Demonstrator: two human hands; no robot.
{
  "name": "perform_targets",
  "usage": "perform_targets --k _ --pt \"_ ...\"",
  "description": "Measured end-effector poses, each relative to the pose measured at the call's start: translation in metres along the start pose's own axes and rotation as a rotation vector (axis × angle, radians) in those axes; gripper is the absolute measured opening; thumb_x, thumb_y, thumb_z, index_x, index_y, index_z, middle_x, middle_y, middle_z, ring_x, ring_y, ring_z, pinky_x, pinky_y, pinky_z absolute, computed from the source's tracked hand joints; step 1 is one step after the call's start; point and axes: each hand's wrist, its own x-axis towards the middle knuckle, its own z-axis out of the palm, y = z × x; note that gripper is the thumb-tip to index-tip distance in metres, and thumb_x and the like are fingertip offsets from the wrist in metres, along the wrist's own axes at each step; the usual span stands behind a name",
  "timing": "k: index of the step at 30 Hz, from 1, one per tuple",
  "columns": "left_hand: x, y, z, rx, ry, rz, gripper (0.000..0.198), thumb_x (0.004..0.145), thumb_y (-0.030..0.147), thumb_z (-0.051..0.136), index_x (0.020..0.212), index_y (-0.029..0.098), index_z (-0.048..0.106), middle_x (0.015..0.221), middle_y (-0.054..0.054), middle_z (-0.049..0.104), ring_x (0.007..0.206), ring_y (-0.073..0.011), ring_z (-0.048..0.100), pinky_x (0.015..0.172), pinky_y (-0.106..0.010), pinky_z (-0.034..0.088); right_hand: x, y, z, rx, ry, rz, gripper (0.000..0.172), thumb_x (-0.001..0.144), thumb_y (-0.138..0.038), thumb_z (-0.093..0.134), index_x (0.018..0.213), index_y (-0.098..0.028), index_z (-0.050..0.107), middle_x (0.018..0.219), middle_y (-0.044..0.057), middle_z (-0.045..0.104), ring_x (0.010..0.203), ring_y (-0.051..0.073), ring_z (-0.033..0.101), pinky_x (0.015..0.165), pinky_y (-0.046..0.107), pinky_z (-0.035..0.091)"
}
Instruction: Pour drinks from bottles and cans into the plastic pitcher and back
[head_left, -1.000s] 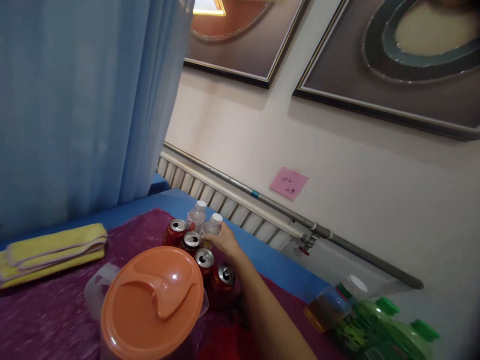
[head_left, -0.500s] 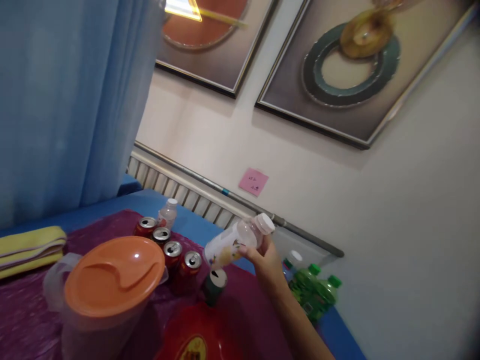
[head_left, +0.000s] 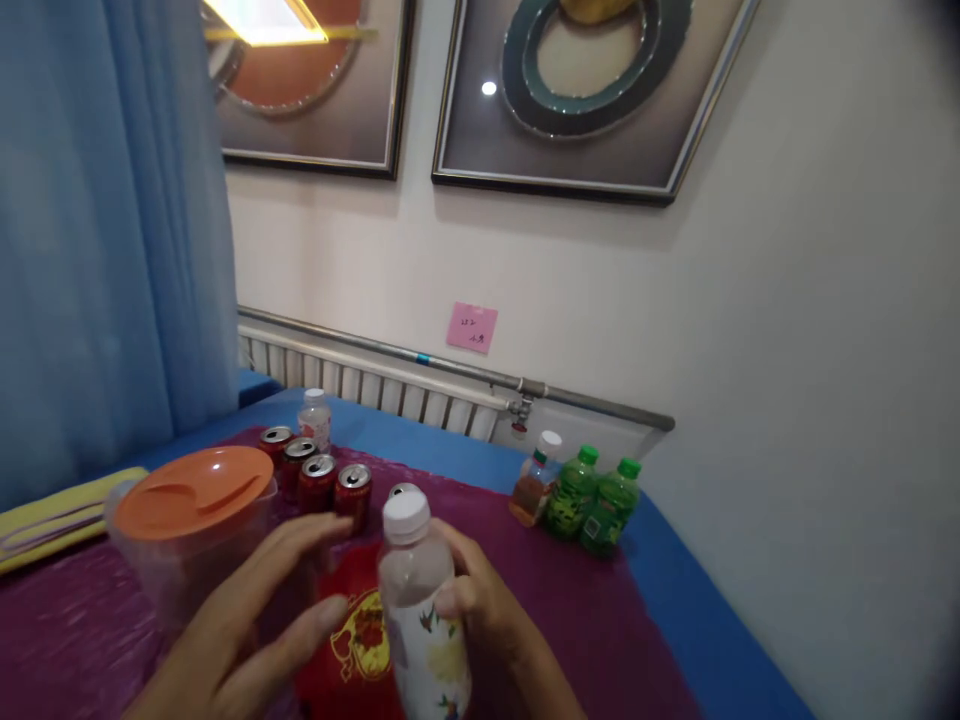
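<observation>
Holding is the step in hand: the right hand (head_left: 486, 598) curls around a clear plastic bottle with a white cap and fruit-printed label (head_left: 429, 640), nearly upright. Just left of the bottle, the left hand (head_left: 244, 615) is empty, thumb and fingers spread, not touching it. A two-handed grip would call for closing that gap. Behind the bottle lies a shiny red object with gold print (head_left: 352, 640); whether they touch, I cannot tell.

head view — above blue table (head_left: 709, 620), close — facing wall (head_left: 795, 300)
</observation>
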Motion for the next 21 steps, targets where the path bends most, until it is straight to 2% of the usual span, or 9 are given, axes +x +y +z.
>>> perform_targets --k 3,6,10,12,13,17,18,19,21 --pt "0.031 0.023 0.000 -0.055 -0.226 0.038 0.051 0.086 0.049 0.059 0.135 0.043 0.046 0.146 0.003 0.044 0.135 -0.0229 0.042 0.113 -0.033 0.041 -0.010 -0.003 -0.004 -0.082 -0.111 0.088 0.066 0.051 -0.032 0.080 0.114 -0.019 0.067 0.093 0.001 0.066 0.080 0.017 0.056 0.071 0.026 0.042" --pt "0.044 0.037 -0.002 -0.071 -0.431 0.025 0.045 0.086 0.045 0.062 0.129 0.043 0.053 0.142 0.003 0.047 0.133 -0.0206 0.044 0.111 -0.029 0.041 -0.016 -0.010 -0.010 -0.132 -0.183 0.127 0.065 0.052 -0.032 0.081 0.114 -0.020 0.067 0.093 0.000 0.065 0.080 0.016 0.055 0.072 0.026 0.042" --pt "0.047 0.044 0.000 -0.160 -0.496 -0.065 0.036 0.081 0.040 0.070 0.116 0.034 0.063 0.120 0.000 0.060 0.111 -0.0174 0.058 0.095 -0.022 0.050 -0.019 -0.017 -0.015 -0.209 -0.210 0.156 0.063 0.054 -0.030 0.082 0.115 -0.022 0.067 0.091 -0.001 0.064 0.078 0.015 0.054 0.070 0.027 0.043" --pt "0.046 0.044 0.005 -0.253 -0.447 -0.165 0.037 0.074 0.040 0.077 0.107 0.027 0.066 0.102 -0.002 0.065 0.094 -0.0170 0.062 0.081 -0.022 0.054 -0.019 -0.018 -0.015 -0.264 -0.189 0.145 0.061 0.055 -0.030 0.082 0.114 -0.024 0.067 0.091 -0.002 0.064 0.079 0.016 0.055 0.070 0.027 0.045" --pt "0.045 0.043 0.007 -0.299 -0.375 -0.224 0.040 0.069 0.041 0.081 0.102 0.023 0.066 0.094 -0.003 0.065 0.086 -0.0165 0.062 0.074 -0.021 0.054 -0.019 -0.018 -0.014 -0.302 -0.176 0.134 0.060 0.056 -0.031 0.082 0.114 -0.025 0.067 0.091 -0.002 0.065 0.080 0.016 0.056 0.070 0.027 0.046" --pt "0.029 0.032 -0.002 -0.344 0.111 -0.416 0.050 0.056 0.046 0.087 0.092 0.020 0.063 0.079 0.001 0.063 0.070 -0.0114 0.058 0.059 -0.015 0.047 -0.017 -0.014 -0.014 -0.551 -0.104 0.020 0.058 0.057 -0.027 0.082 0.113 -0.026 0.068 0.097 -0.001 0.067 0.084 0.019 0.059 0.071 0.028 0.047" --pt "0.022 0.026 -0.008 -0.316 0.162 -0.445 0.051 0.056 0.047 0.086 0.094 0.021 0.063 0.081 0.001 0.064 0.072 -0.0119 0.058 0.060 -0.015 0.048 -0.016 -0.013 -0.015 -0.582 -0.078 -0.011 0.059 0.057 -0.027 0.083 0.114 -0.026 0.068 0.099 0.000 0.067 0.085 0.020 0.059 0.072 0.029 0.047" --pt "0.014 0.018 -0.015 -0.279 0.160 -0.473 0.052 0.057 0.048 0.086 0.095 0.021 0.064 0.085 0.001 0.065 0.076 -0.0133 0.060 0.063 -0.017 0.049 -0.015 -0.011 -0.016 -0.573 -0.039 -0.040 0.059 0.057 -0.028 0.082 0.114 -0.026 0.067 0.100 0.000 0.067 0.085 0.020 0.059 0.073 0.029 0.047" --pt "-0.005 -0.004 -0.026 -0.187 0.039 -0.530 0.055 0.055 0.050 0.086 0.098 0.021 0.064 0.093 -0.002 0.067 0.085 -0.0179 0.062 0.070 -0.022 0.052 -0.011 -0.007 -0.019 -0.433 0.053 -0.072 0.062 0.060 -0.031 0.080 0.119 -0.024 0.064 0.101 0.001 0.067 0.088 0.021 0.060 0.076 0.031 0.047"
